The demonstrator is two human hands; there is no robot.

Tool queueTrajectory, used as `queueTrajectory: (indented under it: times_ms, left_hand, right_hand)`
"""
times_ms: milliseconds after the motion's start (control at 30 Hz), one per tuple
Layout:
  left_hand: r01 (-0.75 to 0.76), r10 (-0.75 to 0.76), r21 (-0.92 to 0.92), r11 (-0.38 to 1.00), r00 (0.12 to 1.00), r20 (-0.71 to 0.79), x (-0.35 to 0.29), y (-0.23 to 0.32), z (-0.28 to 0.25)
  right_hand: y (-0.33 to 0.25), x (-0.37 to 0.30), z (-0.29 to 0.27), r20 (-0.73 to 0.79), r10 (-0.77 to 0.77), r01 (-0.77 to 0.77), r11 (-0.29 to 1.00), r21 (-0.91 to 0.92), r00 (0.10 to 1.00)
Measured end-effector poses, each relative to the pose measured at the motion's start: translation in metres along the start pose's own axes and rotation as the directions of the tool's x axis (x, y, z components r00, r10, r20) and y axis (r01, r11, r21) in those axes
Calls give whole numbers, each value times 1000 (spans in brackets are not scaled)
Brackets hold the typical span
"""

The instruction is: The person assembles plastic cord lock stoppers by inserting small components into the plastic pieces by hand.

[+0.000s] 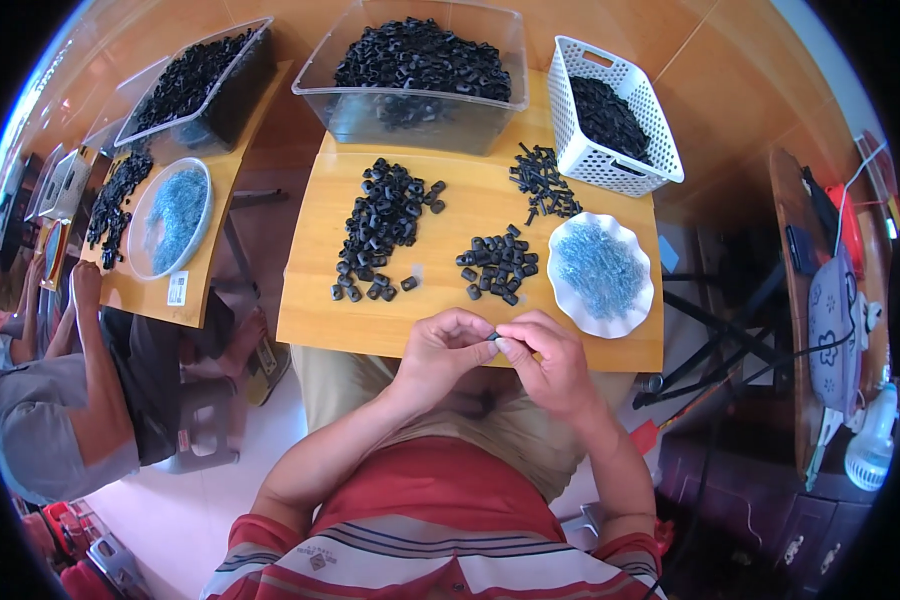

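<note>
At the table's near edge, my left hand (438, 352) and my right hand (548, 362) meet fingertip to fingertip. Both are closed in a pinch on one small black plastic part (494, 337), mostly covered by the fingers. Just beyond them on the wooden table (320, 300) lies a small group of black barrel-shaped pieces (498, 266). A larger heap of similar pieces (382, 215) spreads farther left. Slim black pin-like parts (544, 184) lie behind the small group. To the right, a white wavy-edged plate (647, 275) holds a tangle of fine bluish, see-through pieces (596, 268).
At the back stand a clear plastic bin (410, 128) full of black parts and a white perforated basket (592, 158) with more. On the left, another person (65, 425) sits at a similar table (150, 294). A white fan (873, 440) is at far right.
</note>
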State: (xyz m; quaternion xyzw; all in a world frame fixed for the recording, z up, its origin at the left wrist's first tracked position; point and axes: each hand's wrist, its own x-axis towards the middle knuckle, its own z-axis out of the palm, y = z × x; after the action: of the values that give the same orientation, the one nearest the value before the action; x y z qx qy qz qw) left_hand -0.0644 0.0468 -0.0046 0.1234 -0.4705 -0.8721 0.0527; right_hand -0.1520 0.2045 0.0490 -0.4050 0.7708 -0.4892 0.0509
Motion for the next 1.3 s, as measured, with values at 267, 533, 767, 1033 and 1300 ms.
queueTrajectory:
  times_ms: [267, 533, 767, 1033, 1300]
  left_hand:
    - [-36, 42, 63, 997, 995, -89, -3, -2, -9]
    - [-21, 27, 61, 998, 996, -84, -9, -2, -19]
    - [-7, 6, -13, 1000, 997, -73, -7, 0, -20]
    - [0, -3, -37, 999, 998, -59, -5, 0, -21]
    - [1, -5, -57, 998, 998, -63, -5, 1, -19]
  right_hand:
    - [27, 80, -14, 132, -79, 119, 937, -329, 988]
    - [45, 120, -4, 331, 139, 71, 833, -549, 933]
    - [52, 127, 6, 339, 203, 30, 820, -571, 919]
    - [55, 129, 7, 311, 215, -52, 887, -460, 926]
    - [68, 117, 9, 204, 191, -122, 943, -310, 960]
